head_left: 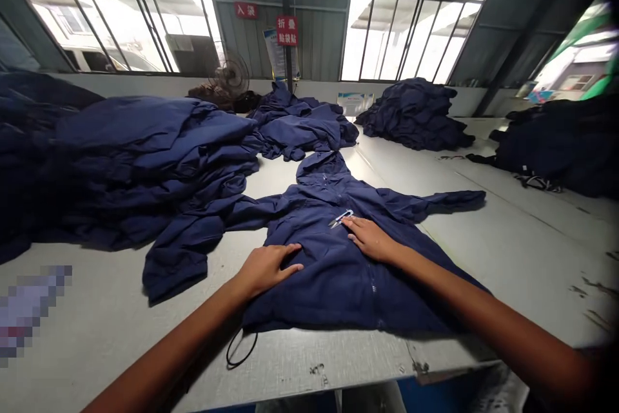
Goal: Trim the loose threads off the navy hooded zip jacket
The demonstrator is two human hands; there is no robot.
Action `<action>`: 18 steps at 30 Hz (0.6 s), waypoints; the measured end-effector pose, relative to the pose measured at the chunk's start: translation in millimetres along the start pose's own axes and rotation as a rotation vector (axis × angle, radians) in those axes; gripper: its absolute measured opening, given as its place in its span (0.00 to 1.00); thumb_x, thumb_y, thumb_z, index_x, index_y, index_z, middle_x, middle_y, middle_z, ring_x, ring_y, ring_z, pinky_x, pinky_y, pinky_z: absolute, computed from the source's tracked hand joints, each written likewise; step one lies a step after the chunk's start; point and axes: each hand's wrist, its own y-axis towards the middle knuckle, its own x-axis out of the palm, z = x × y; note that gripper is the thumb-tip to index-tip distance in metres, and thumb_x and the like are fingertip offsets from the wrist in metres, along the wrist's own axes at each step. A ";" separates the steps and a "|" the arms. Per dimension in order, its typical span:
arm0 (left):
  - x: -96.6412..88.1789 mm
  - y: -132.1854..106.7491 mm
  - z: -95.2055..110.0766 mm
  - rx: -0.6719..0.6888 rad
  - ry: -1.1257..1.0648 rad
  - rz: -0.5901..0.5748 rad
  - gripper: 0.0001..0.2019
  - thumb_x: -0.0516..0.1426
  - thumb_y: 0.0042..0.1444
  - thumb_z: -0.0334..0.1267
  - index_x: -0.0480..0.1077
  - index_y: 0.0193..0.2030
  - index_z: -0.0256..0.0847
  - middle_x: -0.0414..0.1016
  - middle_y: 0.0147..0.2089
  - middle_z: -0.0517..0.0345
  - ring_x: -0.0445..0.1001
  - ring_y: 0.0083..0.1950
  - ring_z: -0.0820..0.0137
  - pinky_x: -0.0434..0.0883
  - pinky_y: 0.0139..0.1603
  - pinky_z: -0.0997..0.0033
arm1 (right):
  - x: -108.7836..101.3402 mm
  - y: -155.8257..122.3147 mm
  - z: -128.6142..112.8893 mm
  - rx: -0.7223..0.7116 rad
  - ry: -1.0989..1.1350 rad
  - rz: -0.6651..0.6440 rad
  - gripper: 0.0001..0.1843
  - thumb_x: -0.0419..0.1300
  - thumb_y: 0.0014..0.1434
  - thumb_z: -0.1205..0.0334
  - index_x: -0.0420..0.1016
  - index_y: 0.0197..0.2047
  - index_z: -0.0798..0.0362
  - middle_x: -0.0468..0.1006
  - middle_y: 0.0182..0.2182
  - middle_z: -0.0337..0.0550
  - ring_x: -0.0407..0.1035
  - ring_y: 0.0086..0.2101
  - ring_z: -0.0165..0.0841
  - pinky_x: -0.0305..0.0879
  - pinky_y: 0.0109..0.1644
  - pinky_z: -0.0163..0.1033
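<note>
A navy hooded jacket (333, 252) lies spread flat on the grey table (507, 252), hood away from me and sleeves out to both sides. My left hand (267, 266) rests flat on its left front, fingers stretched out. My right hand (368, 238) presses flat on the chest by the zipper, fingers open. Small thread snips (340, 218) lie on the jacket just beyond my right fingertips, not gripped.
A tall heap of navy garments (135, 162) fills the table's left. More navy piles sit at the back centre (300, 123), back right (416, 113) and far right (561, 142). A black cord loop (240, 350) hangs near the front edge. A fan (231, 76) stands by the windows.
</note>
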 end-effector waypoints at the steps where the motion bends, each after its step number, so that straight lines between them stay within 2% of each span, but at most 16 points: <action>1: -2.7 -1.4 3.7 -0.012 0.032 -0.016 0.33 0.51 0.68 0.62 0.67 0.73 0.47 0.78 0.64 0.42 0.78 0.61 0.45 0.73 0.58 0.53 | 8.3 -5.2 2.9 0.013 -0.022 0.017 0.25 0.54 0.71 0.64 0.70 0.68 0.56 0.71 0.67 0.63 0.66 0.66 0.50 0.62 0.69 0.62; 4: -8.2 -11.2 13.5 -0.042 0.111 -0.084 0.40 0.51 0.65 0.68 0.63 0.75 0.45 0.82 0.57 0.36 0.81 0.55 0.38 0.74 0.52 0.48 | 17.4 -19.7 1.9 0.008 -0.068 0.031 0.24 0.54 0.73 0.57 0.69 0.68 0.53 0.71 0.67 0.60 0.64 0.67 0.50 0.62 0.69 0.63; 7: -13.7 -29.1 18.7 -0.061 0.149 -0.175 0.44 0.57 0.59 0.70 0.61 0.77 0.47 0.84 0.46 0.39 0.83 0.46 0.38 0.75 0.46 0.50 | 9.4 -29.8 -7.2 -0.046 -0.094 -0.006 0.22 0.55 0.73 0.55 0.72 0.65 0.53 0.76 0.62 0.57 0.70 0.61 0.48 0.66 0.65 0.57; 9: -21.2 -40.9 19.2 -0.087 0.172 -0.254 0.47 0.62 0.55 0.67 0.59 0.77 0.50 0.84 0.41 0.43 0.83 0.43 0.41 0.74 0.42 0.54 | 1.2 -28.8 -12.3 -0.074 -0.108 -0.029 0.20 0.53 0.74 0.57 0.72 0.65 0.52 0.80 0.56 0.54 0.75 0.53 0.44 0.71 0.57 0.50; 11: -32.7 -47.3 18.8 -0.117 0.173 -0.320 0.48 0.67 0.52 0.63 0.59 0.77 0.54 0.84 0.41 0.47 0.83 0.43 0.44 0.73 0.41 0.58 | -4.3 -19.6 -13.9 -0.090 -0.127 -0.026 0.21 0.51 0.74 0.64 0.69 0.67 0.50 0.79 0.56 0.53 0.77 0.48 0.42 0.72 0.50 0.46; 13: -44.5 -44.5 19.8 -0.108 0.124 -0.356 0.40 0.68 0.51 0.63 0.70 0.70 0.57 0.84 0.40 0.51 0.83 0.42 0.48 0.70 0.41 0.63 | -4.5 -4.8 -12.1 -0.125 -0.146 -0.011 0.25 0.51 0.71 0.70 0.67 0.69 0.49 0.75 0.62 0.54 0.75 0.53 0.44 0.70 0.53 0.47; 15: -49.7 -32.5 23.0 -0.072 0.081 -0.311 0.24 0.61 0.60 0.64 0.81 0.52 0.52 0.83 0.37 0.54 0.82 0.40 0.54 0.69 0.39 0.65 | 0.6 10.3 -8.5 -0.173 -0.156 0.001 0.25 0.54 0.69 0.71 0.69 0.67 0.50 0.73 0.63 0.55 0.68 0.62 0.48 0.64 0.62 0.51; 16: -47.7 -24.2 25.1 -0.054 0.073 -0.242 0.23 0.56 0.65 0.64 0.82 0.44 0.48 0.83 0.36 0.54 0.82 0.39 0.56 0.69 0.40 0.64 | 4.7 16.2 -6.5 -0.193 -0.154 0.006 0.23 0.55 0.69 0.70 0.71 0.65 0.51 0.74 0.62 0.55 0.65 0.64 0.49 0.61 0.65 0.53; 17: -42.1 -15.5 26.8 -0.044 0.078 -0.139 0.25 0.51 0.70 0.61 0.80 0.42 0.46 0.83 0.39 0.52 0.82 0.41 0.56 0.71 0.43 0.62 | 9.4 20.1 -4.7 -0.202 -0.148 0.015 0.20 0.55 0.70 0.68 0.73 0.63 0.52 0.76 0.59 0.54 0.65 0.63 0.49 0.60 0.66 0.54; 18: -33.1 -7.3 27.7 -0.032 0.085 -0.017 0.24 0.49 0.72 0.59 0.80 0.46 0.44 0.83 0.46 0.49 0.81 0.48 0.55 0.72 0.49 0.59 | 14.3 21.9 -3.0 -0.197 -0.137 0.030 0.17 0.55 0.71 0.66 0.74 0.61 0.52 0.78 0.56 0.54 0.67 0.60 0.48 0.61 0.65 0.54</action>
